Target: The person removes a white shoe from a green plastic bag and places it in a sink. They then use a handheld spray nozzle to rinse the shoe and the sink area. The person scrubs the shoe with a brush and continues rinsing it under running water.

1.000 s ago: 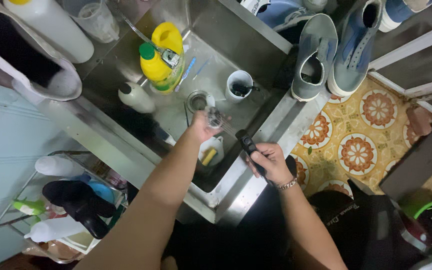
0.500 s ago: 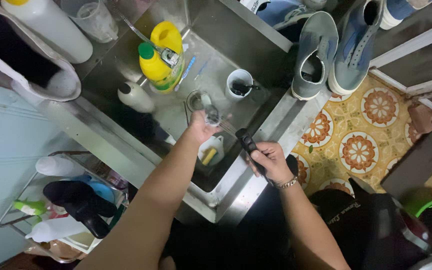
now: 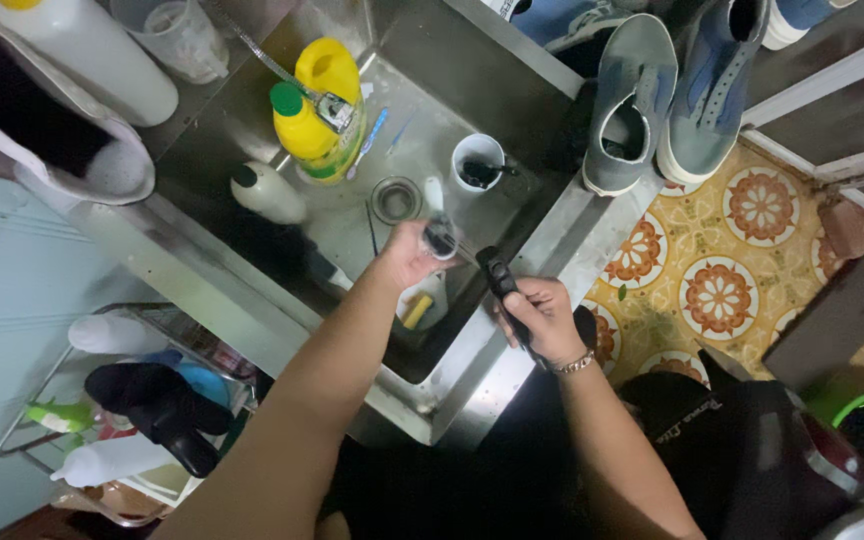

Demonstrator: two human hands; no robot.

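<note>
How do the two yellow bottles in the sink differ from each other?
The green-capped bottle is smaller and stands in front; the yellow-capped bottle is larger and sits behind the faucet. Both have yellow bodies and stand touching inside the steel sink.

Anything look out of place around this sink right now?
Yes: two grey-blue canvas sneakers sit on the steel sink's rim, odd beside a white cup and yellow detergent bottles. Nothing looks spilled or broken.
</note>
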